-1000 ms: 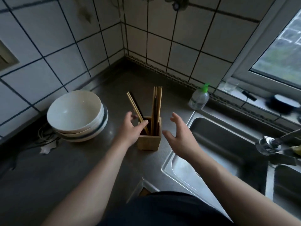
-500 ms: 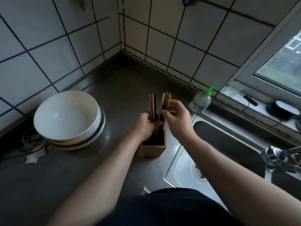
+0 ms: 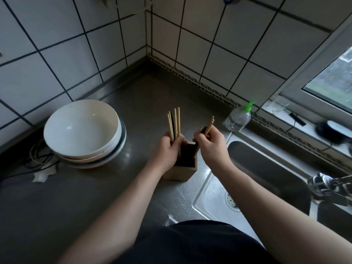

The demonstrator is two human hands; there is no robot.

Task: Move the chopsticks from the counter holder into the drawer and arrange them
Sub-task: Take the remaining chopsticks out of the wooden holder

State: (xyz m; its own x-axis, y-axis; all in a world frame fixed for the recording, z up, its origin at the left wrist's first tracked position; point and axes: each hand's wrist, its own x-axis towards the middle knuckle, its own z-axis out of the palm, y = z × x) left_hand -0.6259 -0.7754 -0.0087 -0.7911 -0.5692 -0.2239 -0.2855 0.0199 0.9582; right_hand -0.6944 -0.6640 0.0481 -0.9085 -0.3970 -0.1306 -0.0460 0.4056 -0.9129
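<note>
Evidently the chopsticks (image 3: 174, 121) are split into two bunches over the wooden holder (image 3: 182, 166) on the worktop (image 3: 95, 197): the left hand (image 3: 167, 147) is closed round one bunch at the holder's left rim, the right hand (image 3: 211, 144) pinches a few at its right. Thin, stiff, light and smooth, they probably slip and fan apart; gripping mid-length as one tight bundle looks safest.

bowls (image 3: 82, 130) left of holder (image 3: 181, 168) | sink (image 3: 266, 178) right | bottle (image 3: 238, 119) behind sink

Bare forearms, dark top (image 3: 190, 244)
</note>
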